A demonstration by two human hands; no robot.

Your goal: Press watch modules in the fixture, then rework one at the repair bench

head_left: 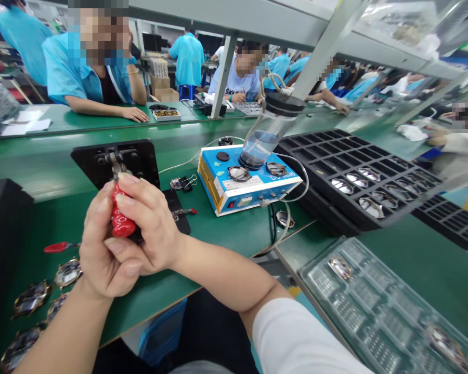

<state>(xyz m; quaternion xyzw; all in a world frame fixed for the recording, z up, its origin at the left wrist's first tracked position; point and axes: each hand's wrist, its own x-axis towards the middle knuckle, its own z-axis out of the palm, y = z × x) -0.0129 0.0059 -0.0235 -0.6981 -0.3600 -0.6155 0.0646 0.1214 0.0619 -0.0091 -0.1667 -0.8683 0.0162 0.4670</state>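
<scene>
Both my hands close around a toggle clamp whose red-coated handle (121,215) shows between them. My left hand (99,246) wraps it from the left, thumb lying across the front. From the right, my right hand (152,223) curls its fingers over the handle. The clamp's metal linkage rises to a black plate (142,158), tilted up behind my hands. Whatever lies under my palms is hidden. Several watch cases (33,297) rest by my left forearm, near a red-handled tool (58,247).
A blue dispenser box (242,193) carries a clear cylinder (259,137) and watch cases. Beside it are a binder clip (187,183), a black compartment tray (323,166) with watch parts and a clear plastic tray (366,291). Co-workers in blue (74,78) sit across the bench.
</scene>
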